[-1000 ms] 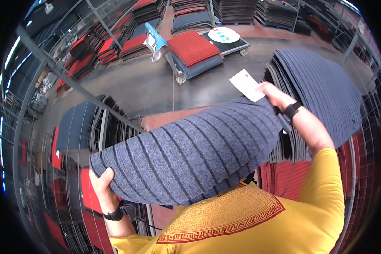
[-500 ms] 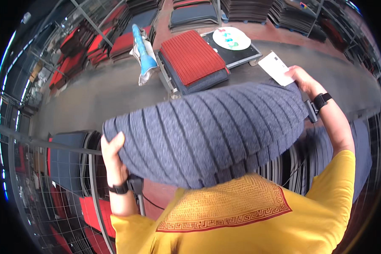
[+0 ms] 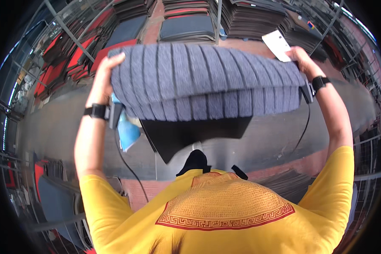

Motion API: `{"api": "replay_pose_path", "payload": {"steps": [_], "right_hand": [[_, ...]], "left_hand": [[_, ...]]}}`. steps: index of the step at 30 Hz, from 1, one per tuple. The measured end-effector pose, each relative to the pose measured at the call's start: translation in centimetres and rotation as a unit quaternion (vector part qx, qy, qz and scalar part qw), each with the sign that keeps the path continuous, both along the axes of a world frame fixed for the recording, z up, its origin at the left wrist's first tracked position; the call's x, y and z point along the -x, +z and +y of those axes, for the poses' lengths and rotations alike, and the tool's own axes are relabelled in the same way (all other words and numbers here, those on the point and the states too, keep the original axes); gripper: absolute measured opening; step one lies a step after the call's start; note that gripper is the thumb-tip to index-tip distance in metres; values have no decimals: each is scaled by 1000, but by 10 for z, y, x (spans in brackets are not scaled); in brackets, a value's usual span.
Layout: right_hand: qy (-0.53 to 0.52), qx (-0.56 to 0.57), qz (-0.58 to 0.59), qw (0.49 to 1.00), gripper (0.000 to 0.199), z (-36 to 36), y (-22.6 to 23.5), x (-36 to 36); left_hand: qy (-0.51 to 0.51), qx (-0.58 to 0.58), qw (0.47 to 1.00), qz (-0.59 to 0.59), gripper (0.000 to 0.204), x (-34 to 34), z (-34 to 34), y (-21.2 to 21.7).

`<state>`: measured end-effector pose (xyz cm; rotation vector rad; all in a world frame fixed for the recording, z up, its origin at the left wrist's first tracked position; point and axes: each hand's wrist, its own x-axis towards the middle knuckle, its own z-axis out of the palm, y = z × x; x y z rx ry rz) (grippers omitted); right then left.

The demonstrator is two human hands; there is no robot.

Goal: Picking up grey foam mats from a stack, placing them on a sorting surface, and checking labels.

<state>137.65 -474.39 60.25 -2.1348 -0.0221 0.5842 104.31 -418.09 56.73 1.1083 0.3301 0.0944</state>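
Both arms raised: left hand and right hand grip opposite ends of a folded grey ribbed mat.

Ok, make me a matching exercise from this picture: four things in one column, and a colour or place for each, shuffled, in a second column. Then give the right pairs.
Things:
1. ribbed mat
2. white card
3. left hand
4. shirt

Descriptions:
A. yellow with a red patterned border
B. grips the mat's left end
C. grey, held up across the view by both ends
D. pinched in the right hand at the mat's right end

Pairs: 1-C, 2-D, 3-B, 4-A
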Motion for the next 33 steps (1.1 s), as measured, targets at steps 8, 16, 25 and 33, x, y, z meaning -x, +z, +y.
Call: {"api": "replay_pose_path", "payload": {"steps": [8,16,25,33], "right_hand": [[-20,-218,-45,975,27,135,-8,-266],[37,-73,91,992,32,140,-450,-457],[-7,5,100,995,19,119,-1041,-477],[52,-54,6,997,11,256,-1088,-497]], "left_hand": [[117,-86,989,28,41,-224,72,71],[72,-79,891,442,43,-400,30,-293],[36,-252,748,613,34,-485,-30,-950],[69,-278,786,549,73,-471,-19,-1019]]}}
